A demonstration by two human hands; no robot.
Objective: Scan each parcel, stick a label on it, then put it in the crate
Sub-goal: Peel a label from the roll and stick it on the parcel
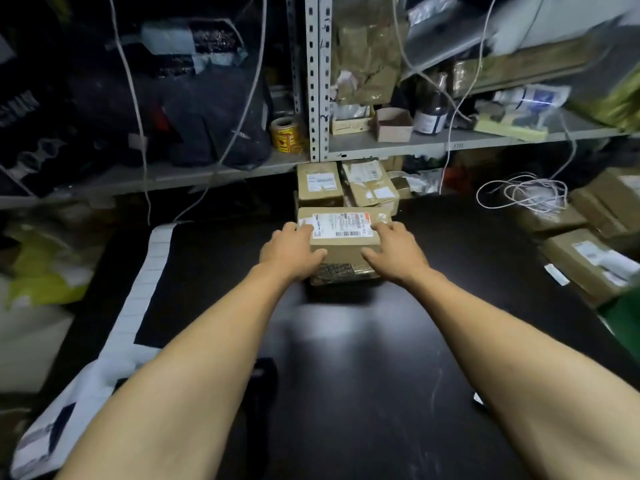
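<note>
We've got a brown parcel (pixel 341 237) at the far-middle of the black table (pixel 363 358), sitting on top of a darker wrapped pkg (pixel 341 273). It already carries a white shipping label (pixel 341 225) w/ barcodes on its top face. Our left hand (pixel 289 249) grips the parcel's left side, fingers curled over the top edge and thumb on the near face. Our right hand (pixel 393 249) does the same on the right, fingers on top, thumb pressed to the front. So both hands clamp the box between them; can't tell if it's lifted yet.

Just behind it, more parcels (pixel 346 185) are stacked under the grey shelf (pixel 450 142), and another lot (pixel 588 258) sits at the table's right edge. A strip of blank white labels (pixel 145 282) runs down the left edge of the table. A yellow sticker roll (pixel 285 135) stands on the shelf.

Progress, as we judge it: early or mid-batch. This parcel seems to be just getting fetched, so scan, sticker and crate drop are all left for it, and plenty more wait. No scanner or crate clearly in view.
</note>
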